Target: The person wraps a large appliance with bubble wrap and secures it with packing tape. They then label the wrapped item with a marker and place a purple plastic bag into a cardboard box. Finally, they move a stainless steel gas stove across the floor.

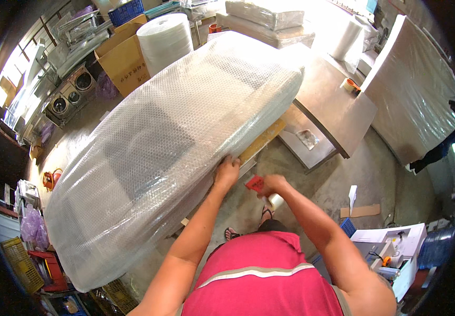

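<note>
Nearby, cardboard box and bubble-wrap roll flank wrapped panel.

We see the big bubble-wrapped panel filling the whole space ahead and to our left, its near edge blocking any forward reach. Open concrete floor lies to the right of it. Farther right, the table and a wrapped board close that side.

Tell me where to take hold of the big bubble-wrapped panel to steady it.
Probably the near long edge of the bubble-wrapped panel, from the person's side, where the left hand already presses. The top is broad, domed and slick; the edge gives a firmer grip.
</note>
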### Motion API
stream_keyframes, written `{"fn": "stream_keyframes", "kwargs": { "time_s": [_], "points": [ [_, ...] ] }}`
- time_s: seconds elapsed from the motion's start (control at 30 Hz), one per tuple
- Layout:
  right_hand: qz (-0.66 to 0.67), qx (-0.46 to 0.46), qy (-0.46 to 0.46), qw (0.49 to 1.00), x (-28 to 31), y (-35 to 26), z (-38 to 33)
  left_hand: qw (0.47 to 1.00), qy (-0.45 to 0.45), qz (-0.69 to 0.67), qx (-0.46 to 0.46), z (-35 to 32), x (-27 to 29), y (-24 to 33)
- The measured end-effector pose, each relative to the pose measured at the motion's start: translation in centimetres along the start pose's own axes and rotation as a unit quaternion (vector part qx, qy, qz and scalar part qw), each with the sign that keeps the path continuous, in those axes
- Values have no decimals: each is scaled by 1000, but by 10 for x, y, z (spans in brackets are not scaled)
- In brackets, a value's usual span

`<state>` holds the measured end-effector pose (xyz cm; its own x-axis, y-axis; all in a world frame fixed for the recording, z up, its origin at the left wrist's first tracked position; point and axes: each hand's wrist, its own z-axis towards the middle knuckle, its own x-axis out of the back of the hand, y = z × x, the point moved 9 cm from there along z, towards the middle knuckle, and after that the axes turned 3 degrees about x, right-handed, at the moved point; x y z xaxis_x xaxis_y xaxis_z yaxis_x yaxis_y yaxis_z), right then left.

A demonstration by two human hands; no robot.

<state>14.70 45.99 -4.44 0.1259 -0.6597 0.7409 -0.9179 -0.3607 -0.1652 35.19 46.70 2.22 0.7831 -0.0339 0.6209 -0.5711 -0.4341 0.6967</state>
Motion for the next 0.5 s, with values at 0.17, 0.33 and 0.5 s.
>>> {"fn": "stream_keyframes", "kwargs": {
  "time_s": [0.17,0.33,0.5],
  "points": [
    [139,-19,100,985,-63,16,-83,1000,5,18,17,-16,-35,-54],
    [209,-20,187,960,-82,-4,-165,992,-44,-119,8,-74,-56,-145],
    [184,127,280,934,-68,-56,-217,812,-305,-468,167,-182,-114,-164]
  ]
}}
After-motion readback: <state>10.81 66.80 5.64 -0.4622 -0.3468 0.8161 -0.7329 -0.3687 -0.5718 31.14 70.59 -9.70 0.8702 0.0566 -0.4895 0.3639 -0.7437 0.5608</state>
